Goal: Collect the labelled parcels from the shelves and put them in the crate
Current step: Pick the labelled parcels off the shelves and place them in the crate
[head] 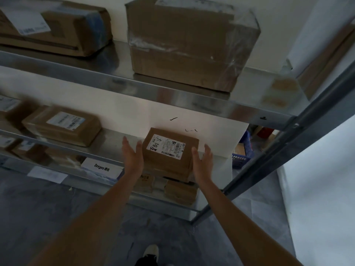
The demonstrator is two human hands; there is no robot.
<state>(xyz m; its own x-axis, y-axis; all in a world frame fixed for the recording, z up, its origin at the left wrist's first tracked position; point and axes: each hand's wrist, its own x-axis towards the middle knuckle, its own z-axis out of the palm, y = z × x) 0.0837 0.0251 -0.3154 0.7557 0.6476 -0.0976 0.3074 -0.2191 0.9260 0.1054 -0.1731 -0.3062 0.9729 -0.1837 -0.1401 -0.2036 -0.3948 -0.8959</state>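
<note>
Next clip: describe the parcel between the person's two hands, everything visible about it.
The parcel is a small brown cardboard box, closed, with a white shipping label on its top showing barcodes and large black handwritten characters. It sits slightly skewed at the front of the middle metal shelf, near the white back wall. The left hand and right hand flank its two sides with open palms; whether they press it yet is unclear.

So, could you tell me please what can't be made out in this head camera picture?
- Crate: only a blue corner shows; the white panel hides the rest.
- Parcels at the far left: blurred and cut by the edge, labels unreadable.
- Left hand and right hand flank the labelled parcel; contact can't be judged.
- Small print on its label: too small.
</note>
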